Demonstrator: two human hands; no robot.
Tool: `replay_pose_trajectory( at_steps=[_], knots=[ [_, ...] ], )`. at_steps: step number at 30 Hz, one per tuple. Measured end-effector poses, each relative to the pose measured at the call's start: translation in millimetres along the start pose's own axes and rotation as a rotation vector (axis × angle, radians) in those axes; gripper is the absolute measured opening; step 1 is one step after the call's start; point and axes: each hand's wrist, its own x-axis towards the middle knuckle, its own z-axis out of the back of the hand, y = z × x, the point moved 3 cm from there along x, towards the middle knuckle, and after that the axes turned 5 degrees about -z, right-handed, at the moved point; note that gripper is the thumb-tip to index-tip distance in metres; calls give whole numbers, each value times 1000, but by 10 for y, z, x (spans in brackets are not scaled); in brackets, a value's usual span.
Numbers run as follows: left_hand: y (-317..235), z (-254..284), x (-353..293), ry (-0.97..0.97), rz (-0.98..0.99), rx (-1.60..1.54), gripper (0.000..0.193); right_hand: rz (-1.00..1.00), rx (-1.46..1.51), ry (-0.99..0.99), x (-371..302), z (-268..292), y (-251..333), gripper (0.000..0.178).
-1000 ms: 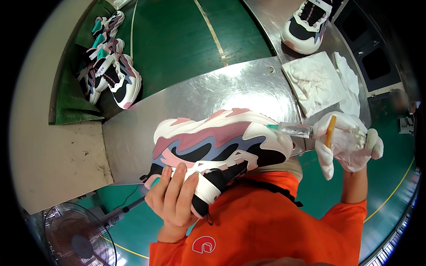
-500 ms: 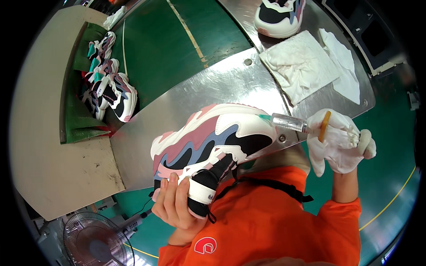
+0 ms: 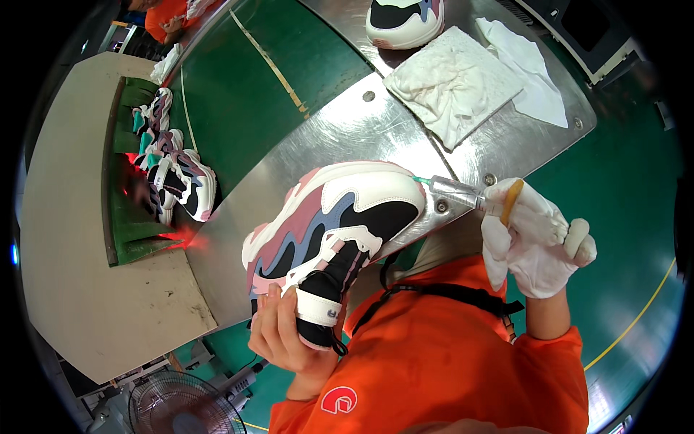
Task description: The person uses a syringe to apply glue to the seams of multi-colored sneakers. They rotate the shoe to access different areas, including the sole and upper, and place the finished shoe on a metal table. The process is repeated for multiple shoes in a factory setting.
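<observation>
A chunky sneaker [image 3: 318, 224] in white, mauve, blue and black lies tilted on its side above the metal table edge, toe to the right. My bare left hand [image 3: 285, 336] grips it at the collar and tongue, fingers over the white strap; the thumb is hidden. My right hand [image 3: 533, 239], in a white glove, holds a clear syringe [image 3: 455, 191] with a green tip. That tip touches the toe where sole and upper meet. A yellow-orange piece [image 3: 512, 202] crosses the syringe's rear end at my fingers.
On the metal table [image 3: 325, 126] lie a folded white cloth [image 3: 452, 87], a white sheet [image 3: 535, 72] and another sneaker [image 3: 405, 22]. Several sneakers [image 3: 188, 181] sit by green flaps [image 3: 123, 210] at left, beside a green belt [image 3: 253, 101]. A fan [image 3: 181, 405] stands lower left.
The whole view has shifted, and a person in orange now shows at the upper left. The syringe tip has moved slightly along the toe edge. Both hands keep their holds.
</observation>
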Motion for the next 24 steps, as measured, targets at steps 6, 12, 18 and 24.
replay_pose_trajectory(
  at_steps=[6,12,18,24],
  knots=[
    [9,-13,-22,-4,2,-21,55,-39,-88,-69,-42,-173,12,113],
    [25,-7,-11,-5,18,-60,54,-46,-320,-187,-71,-381,42,106],
    [67,17,81,31,17,-62,55,-65,-472,-242,-98,-555,-5,100],
    [250,-29,407,163,-11,-207,62,-121,-360,-211,-96,-491,-123,125]
  ],
)
